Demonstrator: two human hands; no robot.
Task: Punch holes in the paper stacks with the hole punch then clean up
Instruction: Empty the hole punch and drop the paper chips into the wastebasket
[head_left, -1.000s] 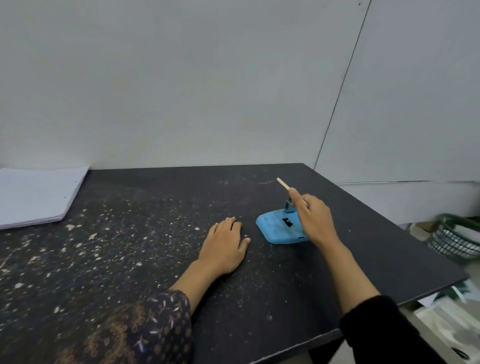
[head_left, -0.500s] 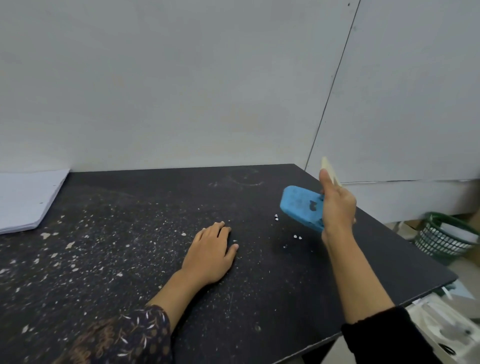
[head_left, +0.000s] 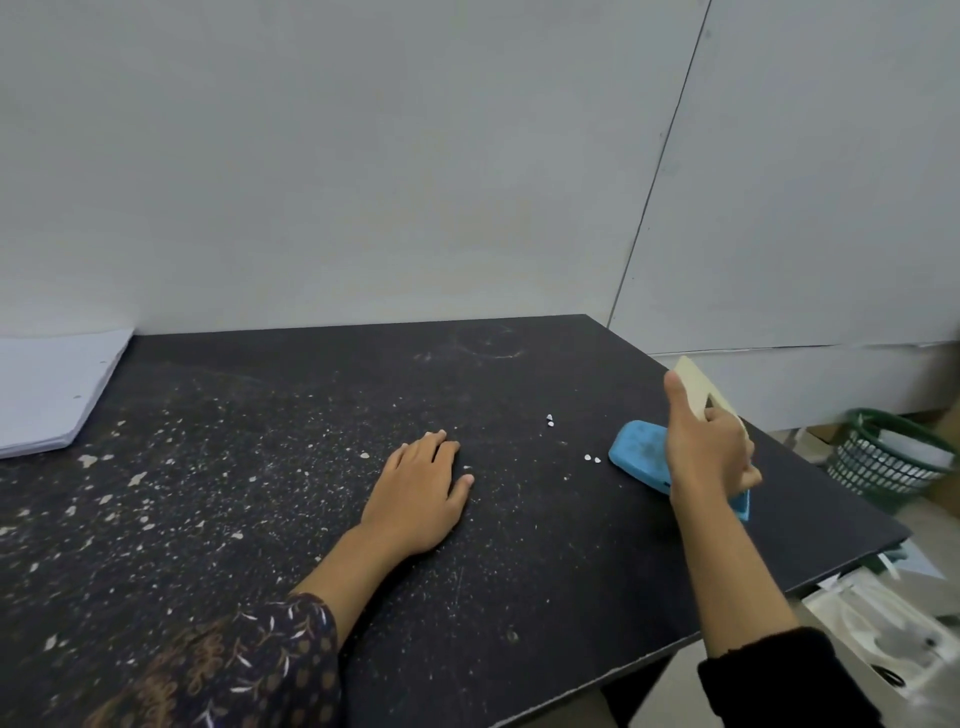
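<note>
My right hand (head_left: 704, 449) grips the blue hole punch (head_left: 641, 454) with its cream handle, holding it tilted above the right side of the black table (head_left: 519, 597). A few white paper chips (head_left: 592, 458) lie on the table just left of the punch, with two more chips (head_left: 549, 420) further back. My left hand (head_left: 421, 493) rests flat on the table in the middle, fingers slightly apart, holding nothing. A stack of white punched paper (head_left: 49, 389) lies at the far left edge of the table.
Pale specks and scuffs cover the left half of the table. A green wire basket (head_left: 888, 457) stands on the floor to the right. White packaging (head_left: 883, 623) lies below the table's right front corner. A grey wall runs behind the table.
My right hand lifted the hole punch off the table and carried it to the right, tilting it; paper chips fell onto the table. My left hand stayed flat.
</note>
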